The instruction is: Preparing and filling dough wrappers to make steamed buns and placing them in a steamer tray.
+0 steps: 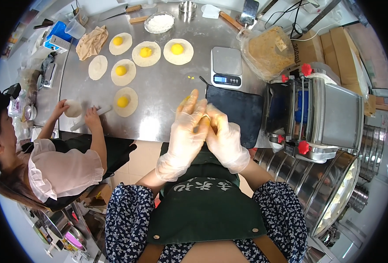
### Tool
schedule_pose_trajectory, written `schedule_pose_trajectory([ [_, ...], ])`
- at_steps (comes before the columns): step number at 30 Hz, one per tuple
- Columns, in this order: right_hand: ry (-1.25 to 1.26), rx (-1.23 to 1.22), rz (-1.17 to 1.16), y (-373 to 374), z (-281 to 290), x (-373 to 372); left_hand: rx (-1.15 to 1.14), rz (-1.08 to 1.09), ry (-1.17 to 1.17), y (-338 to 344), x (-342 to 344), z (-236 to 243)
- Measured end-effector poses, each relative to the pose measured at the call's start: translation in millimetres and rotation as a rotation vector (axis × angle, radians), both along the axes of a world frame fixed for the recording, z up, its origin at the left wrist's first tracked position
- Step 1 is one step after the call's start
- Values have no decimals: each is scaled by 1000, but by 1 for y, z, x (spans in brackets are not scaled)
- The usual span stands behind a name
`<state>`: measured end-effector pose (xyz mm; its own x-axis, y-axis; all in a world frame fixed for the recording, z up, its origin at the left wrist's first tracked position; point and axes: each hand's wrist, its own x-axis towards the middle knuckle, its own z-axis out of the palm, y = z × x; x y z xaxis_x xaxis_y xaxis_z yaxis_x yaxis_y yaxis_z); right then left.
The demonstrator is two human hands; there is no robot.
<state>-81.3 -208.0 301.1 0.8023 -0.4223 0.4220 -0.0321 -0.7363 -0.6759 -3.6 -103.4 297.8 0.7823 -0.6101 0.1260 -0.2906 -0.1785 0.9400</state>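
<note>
While five dough rounds on the table are topped with yellow balls, a bare round is left. Left hand and right hand are curled together; whether anything is held cannot be told.

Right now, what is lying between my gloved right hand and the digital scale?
In the head view, a dark cloth lies between your right hand and the digital scale; your hand covers part of it.
</note>
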Motion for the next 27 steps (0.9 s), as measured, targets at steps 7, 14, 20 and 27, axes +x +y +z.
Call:
schedule_pose_trajectory([
  [7,-21,1012,-36,6,15,-7,-658,79,704,-13,3,-4],
  [14,6,386,27,-18,20,-7,-784,-22,847,-21,-3,-38],
  [20,118,300,119,-32,30,-13,-618,-138,854,-16,3,-18],
  [27,68,-170,437,-57,40,-28,-442,-350,1213,-18,17,-2],
])
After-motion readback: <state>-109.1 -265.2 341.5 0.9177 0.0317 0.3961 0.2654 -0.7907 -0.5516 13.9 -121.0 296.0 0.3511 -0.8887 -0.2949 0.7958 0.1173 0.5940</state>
